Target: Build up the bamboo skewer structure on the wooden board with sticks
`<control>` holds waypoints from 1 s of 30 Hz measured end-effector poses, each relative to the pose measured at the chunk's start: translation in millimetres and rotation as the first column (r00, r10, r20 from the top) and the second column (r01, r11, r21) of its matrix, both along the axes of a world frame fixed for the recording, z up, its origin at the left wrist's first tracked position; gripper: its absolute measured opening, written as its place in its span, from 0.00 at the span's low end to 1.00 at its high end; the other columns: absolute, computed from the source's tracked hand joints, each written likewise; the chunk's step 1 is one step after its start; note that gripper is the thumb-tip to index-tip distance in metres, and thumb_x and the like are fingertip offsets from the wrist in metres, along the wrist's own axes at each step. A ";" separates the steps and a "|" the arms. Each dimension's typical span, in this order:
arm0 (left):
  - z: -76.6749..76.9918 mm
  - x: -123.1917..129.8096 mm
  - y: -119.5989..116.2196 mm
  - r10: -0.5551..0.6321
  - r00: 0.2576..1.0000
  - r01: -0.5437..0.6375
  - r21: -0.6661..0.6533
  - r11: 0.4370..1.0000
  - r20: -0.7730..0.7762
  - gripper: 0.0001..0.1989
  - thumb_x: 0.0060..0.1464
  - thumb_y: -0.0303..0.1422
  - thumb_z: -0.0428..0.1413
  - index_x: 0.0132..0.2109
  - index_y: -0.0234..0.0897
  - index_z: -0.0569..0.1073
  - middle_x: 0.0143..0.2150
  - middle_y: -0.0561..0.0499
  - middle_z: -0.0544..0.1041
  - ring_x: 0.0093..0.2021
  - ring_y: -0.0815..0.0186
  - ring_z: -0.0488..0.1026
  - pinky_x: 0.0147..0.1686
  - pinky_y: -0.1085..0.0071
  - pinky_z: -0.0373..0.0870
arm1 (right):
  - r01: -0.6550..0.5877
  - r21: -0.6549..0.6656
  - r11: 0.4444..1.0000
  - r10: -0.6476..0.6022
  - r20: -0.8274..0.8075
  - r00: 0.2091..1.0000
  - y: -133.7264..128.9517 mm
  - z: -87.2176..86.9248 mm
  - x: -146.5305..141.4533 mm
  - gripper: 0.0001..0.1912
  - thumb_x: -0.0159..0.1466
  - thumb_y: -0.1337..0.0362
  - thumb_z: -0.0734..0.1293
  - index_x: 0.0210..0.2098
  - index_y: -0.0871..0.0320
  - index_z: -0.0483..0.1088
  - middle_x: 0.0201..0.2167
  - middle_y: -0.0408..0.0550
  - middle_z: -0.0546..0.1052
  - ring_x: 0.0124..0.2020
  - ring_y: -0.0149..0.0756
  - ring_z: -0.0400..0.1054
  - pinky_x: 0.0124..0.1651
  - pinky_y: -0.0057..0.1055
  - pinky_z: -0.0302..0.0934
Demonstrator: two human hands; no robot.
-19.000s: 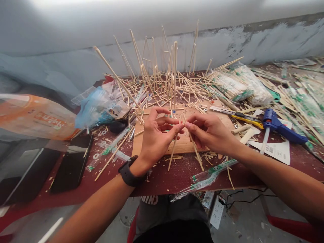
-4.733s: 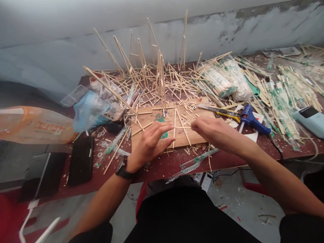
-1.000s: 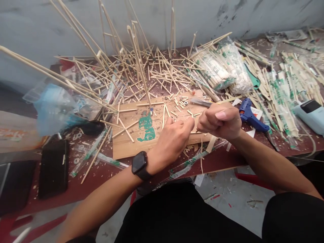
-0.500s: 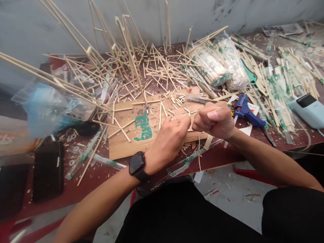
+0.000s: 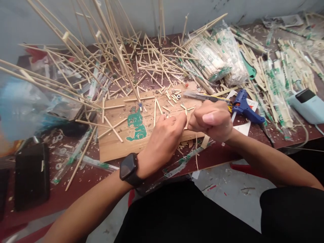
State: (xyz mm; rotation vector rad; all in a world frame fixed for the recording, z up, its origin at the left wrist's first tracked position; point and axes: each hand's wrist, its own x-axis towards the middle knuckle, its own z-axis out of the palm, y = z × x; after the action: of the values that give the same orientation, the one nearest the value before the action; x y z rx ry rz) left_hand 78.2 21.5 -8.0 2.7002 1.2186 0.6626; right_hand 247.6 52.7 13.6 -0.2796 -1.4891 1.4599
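My left hand (image 5: 165, 136), with a black watch on its wrist, is closed above the right part of a wooden board (image 5: 113, 148). Close beside it, my right hand (image 5: 212, 119) is curled into a fist-like grip, thumb on top. The fingers of both hands nearly meet; whatever they pinch is hidden. Short cut sticks (image 5: 170, 99) lie on the board just beyond the hands. A green patch (image 5: 136, 125) marks the board left of my left hand. Behind my right hand lies a utility knife (image 5: 199, 96), partly covered, and to its right a blue glue gun (image 5: 244, 106).
Tall frames of joined sticks (image 5: 121, 64) rise at the back left. Bagged chopsticks (image 5: 210, 62) and loose wrapped ones (image 5: 275, 91) fill the right side. A light blue power bank (image 5: 307, 106) is at far right, a black phone (image 5: 31, 175) at left.
The view has shifted slightly, so the table's things sit further left and higher. Both hands stay closed and close together, in nearly the same pose.
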 end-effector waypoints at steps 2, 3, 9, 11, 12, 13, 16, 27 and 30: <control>0.0 0.1 0.0 0.006 1.000 -0.006 -0.016 1.000 -0.022 0.09 0.65 0.19 0.49 0.43 0.39 0.65 0.32 0.53 0.76 0.30 0.59 0.72 0.37 0.65 0.63 | -0.001 0.017 1.000 0.001 0.022 1.000 -0.5 -2.4 -1.1 0.23 0.68 0.68 0.63 0.19 0.55 0.52 0.17 0.34 0.49 0.17 0.23 0.39 0.22 0.27 0.36; 0.3 0.1 0.0 0.009 0.999 -0.010 -0.022 1.000 -0.035 0.09 0.65 0.20 0.49 0.44 0.39 0.66 0.32 0.53 0.77 0.31 0.59 0.72 0.37 0.65 0.63 | -0.006 0.017 1.000 0.005 0.036 0.999 -0.5 -3.3 -1.7 0.24 0.68 0.68 0.63 0.19 0.55 0.51 0.17 0.34 0.49 0.17 0.23 0.39 0.22 0.27 0.37; 5.7 0.6 1.5 0.014 0.997 -0.017 -0.044 0.999 -0.076 0.07 0.66 0.21 0.50 0.42 0.38 0.67 0.33 0.51 0.78 0.31 0.61 0.73 0.37 0.65 0.62 | -0.067 -0.062 0.996 0.069 0.021 0.997 0.4 8.1 5.5 0.27 0.68 0.59 0.65 0.18 0.53 0.48 0.14 0.33 0.47 0.16 0.23 0.36 0.20 0.28 0.40; 7.9 1.0 1.9 0.015 0.996 -0.020 -0.058 0.998 -0.089 0.07 0.67 0.22 0.50 0.42 0.37 0.68 0.33 0.51 0.78 0.30 0.62 0.71 0.38 0.65 0.62 | -0.018 -0.086 0.996 0.021 0.033 0.999 2.5 19.3 15.2 0.28 0.68 0.54 0.65 0.18 0.52 0.48 0.14 0.32 0.46 0.16 0.24 0.36 0.20 0.29 0.42; 8.6 1.4 1.9 0.013 0.995 -0.019 -0.064 0.998 -0.095 0.07 0.67 0.22 0.50 0.42 0.37 0.68 0.33 0.50 0.78 0.30 0.62 0.71 0.39 0.65 0.62 | 0.053 -0.053 0.997 -0.051 0.049 0.997 4.8 24.5 20.9 0.28 0.68 0.52 0.65 0.19 0.52 0.49 0.14 0.32 0.45 0.17 0.24 0.36 0.20 0.29 0.42; 9.1 1.7 1.8 0.009 0.995 -0.016 -0.069 0.998 -0.099 0.07 0.67 0.22 0.50 0.42 0.37 0.69 0.33 0.50 0.78 0.30 0.62 0.70 0.39 0.65 0.63 | 0.141 0.013 0.990 -0.142 0.103 0.985 8.3 28.6 26.6 0.27 0.68 0.50 0.65 0.19 0.52 0.50 0.15 0.32 0.47 0.17 0.25 0.37 0.22 0.30 0.44; 9.8 2.1 0.1 0.003 0.995 -0.007 -0.041 0.999 -0.102 0.07 0.66 0.20 0.50 0.43 0.36 0.69 0.32 0.50 0.78 0.30 0.61 0.71 0.40 0.64 0.63 | 0.293 0.455 0.841 -0.467 0.335 0.818 26.0 30.2 40.6 0.25 0.73 0.53 0.61 0.21 0.53 0.55 0.18 0.36 0.54 0.20 0.28 0.46 0.27 0.32 0.48; 29.1 -47.8 -0.5 0.057 0.991 -0.071 0.117 0.991 0.121 0.10 0.64 0.18 0.53 0.44 0.38 0.65 0.34 0.54 0.79 0.28 0.66 0.71 0.43 0.62 0.63 | -0.185 0.896 0.404 -0.754 0.441 0.487 38.5 13.8 33.3 0.17 0.79 0.59 0.58 0.45 0.61 0.75 0.38 0.52 0.79 0.38 0.37 0.71 0.43 0.38 0.67; 32.1 -56.6 1.1 0.065 0.981 -0.091 0.144 0.985 0.182 0.10 0.66 0.18 0.54 0.44 0.38 0.64 0.35 0.54 0.79 0.30 0.66 0.73 0.44 0.64 0.65 | -0.283 0.925 0.254 -0.793 0.367 0.487 22.7 15.2 17.3 0.12 0.77 0.63 0.61 0.39 0.60 0.73 0.32 0.47 0.76 0.33 0.35 0.67 0.39 0.35 0.65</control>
State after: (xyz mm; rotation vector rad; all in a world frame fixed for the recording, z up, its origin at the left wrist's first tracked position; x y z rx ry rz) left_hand 21.7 22.6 24.0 2.6516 1.2828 1.0216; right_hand 265.0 75.4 28.8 -0.5280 -2.6292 -0.3360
